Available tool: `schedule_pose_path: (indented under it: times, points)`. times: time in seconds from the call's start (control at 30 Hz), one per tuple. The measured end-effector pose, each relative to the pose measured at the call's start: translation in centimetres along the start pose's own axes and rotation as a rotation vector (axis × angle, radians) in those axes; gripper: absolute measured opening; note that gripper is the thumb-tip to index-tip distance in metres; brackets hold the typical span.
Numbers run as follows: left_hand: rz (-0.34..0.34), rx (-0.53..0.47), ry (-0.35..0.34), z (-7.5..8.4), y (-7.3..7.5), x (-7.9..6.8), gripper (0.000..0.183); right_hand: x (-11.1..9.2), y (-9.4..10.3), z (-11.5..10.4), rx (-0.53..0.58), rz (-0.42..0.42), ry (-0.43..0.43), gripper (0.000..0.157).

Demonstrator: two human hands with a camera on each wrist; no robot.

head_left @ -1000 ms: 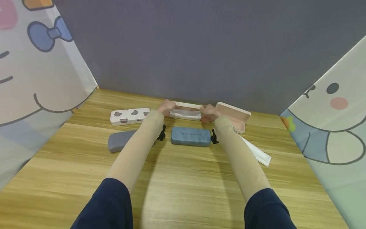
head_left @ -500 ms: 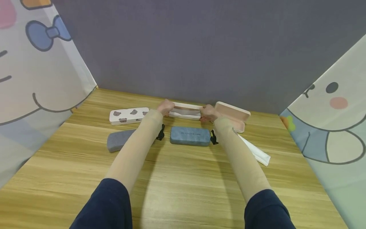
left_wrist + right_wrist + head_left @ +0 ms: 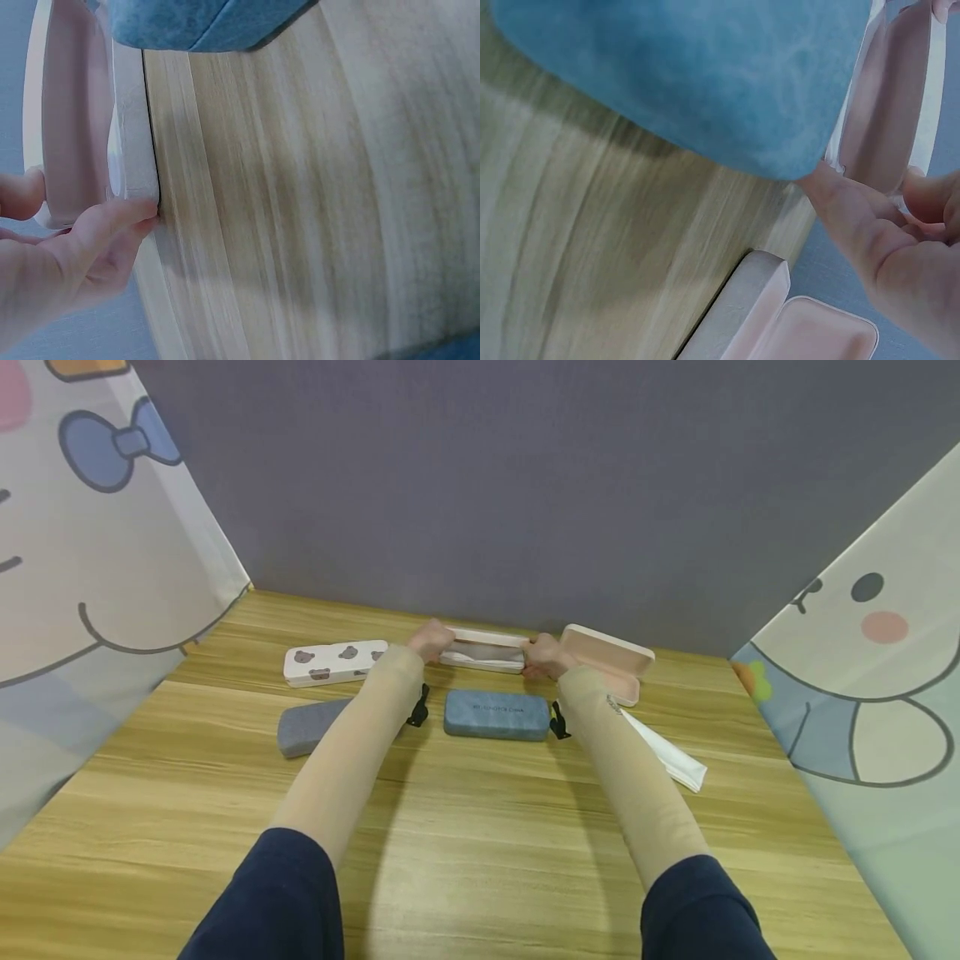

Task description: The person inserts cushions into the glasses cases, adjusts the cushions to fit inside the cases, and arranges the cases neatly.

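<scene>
At the back middle of the wooden table, a white glasses case [image 3: 491, 637] with a pink lining stands partly open, its lid raised. A white cloth [image 3: 483, 657] lies inside. My left hand [image 3: 431, 640] grips its left end; in the left wrist view the thumb is at the lid's edge and the fingers [image 3: 101, 225] are at the base. My right hand [image 3: 547, 656] holds the right end likewise, thumb [image 3: 926, 191] against the lid. Just in front lies a shut blue glasses case [image 3: 497, 715], which covers part of the right wrist view.
Right of the hands is another open pink-lined case [image 3: 609, 657], with a folded white cloth [image 3: 671, 753] in front of it. On the left lie a white bear-print case [image 3: 333, 663] and a grey case [image 3: 309, 728] partly under my left forearm. A grey wall [image 3: 480, 485] rises behind.
Both hands keep their hold on the ends of the white glasses case. The whole view shifts slightly; nothing on the table has visibly moved.
</scene>
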State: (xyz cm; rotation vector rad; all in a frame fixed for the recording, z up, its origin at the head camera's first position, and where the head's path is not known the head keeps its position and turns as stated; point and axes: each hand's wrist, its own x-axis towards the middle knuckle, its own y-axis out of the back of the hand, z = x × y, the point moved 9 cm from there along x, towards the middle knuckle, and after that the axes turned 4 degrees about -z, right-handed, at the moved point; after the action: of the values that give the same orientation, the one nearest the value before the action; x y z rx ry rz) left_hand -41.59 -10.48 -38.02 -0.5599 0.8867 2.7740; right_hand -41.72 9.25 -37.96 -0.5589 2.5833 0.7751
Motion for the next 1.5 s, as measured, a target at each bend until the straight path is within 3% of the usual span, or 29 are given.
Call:
schedule_pose_path:
  times: [0.1, 0.17, 0.27, 0.43, 0.53, 0.67, 0.77, 0.9, 1.03, 1.33, 1.5]
  points:
    - [0.003, -0.005, -0.01, -0.3, 0.0, 0.8, 0.012, -0.3, 0.0, -0.1, -0.015, -0.02, 0.011, 0.058]
    - [-0.002, -0.008, -0.005, -0.5, -0.2, 1.0, 0.017, -0.4, -0.1, 0.0, -0.004, -0.04, 0.023, 0.059]
    - [-0.013, -0.02, 0.013, -0.6, -0.4, 0.5, 0.033, -0.8, -0.3, -0.4, -0.015, -0.043, 0.025, 0.058]
    - [-0.037, -0.025, 0.019, -0.2, -0.3, -0.9, 0.017, 0.1, -0.2, 0.0, -0.017, -0.019, 0.034, 0.048]
    - [-0.039, -0.018, 0.014, -0.1, -0.2, -1.3, 0.022, 4.9, 0.7, 2.5, 0.017, -0.027, 0.113, 0.034]
    - [-0.043, -0.014, 0.024, -0.2, -0.4, -1.7, 0.045, 7.4, 1.3, 4.0, -0.044, 0.027, 0.106, 0.024]
    - [-0.035, -0.013, 0.033, -0.3, -0.4, -1.5, 0.052, 3.0, 0.4, 1.8, -0.108, 0.056, 0.037, 0.026]
    - [-0.002, 0.01, 0.031, -0.4, -0.2, -1.2, 0.047, -0.2, -0.1, 0.1, -0.141, 0.051, 0.044, 0.03]
    - [0.036, 0.012, 0.023, -0.5, 0.0, -1.1, 0.049, -0.4, 0.1, -0.1, -0.22, 0.089, 0.057, 0.018]
    - [0.1, 0.009, -0.009, -0.6, 0.0, -1.3, 0.062, -0.4, 0.3, -0.4, -0.495, 0.184, 0.073, 0.021]
    - [0.139, 0.044, -0.032, -0.7, 0.3, -1.5, 0.059, -0.6, 0.0, -0.4, -0.511, 0.199, 0.072, 0.02]
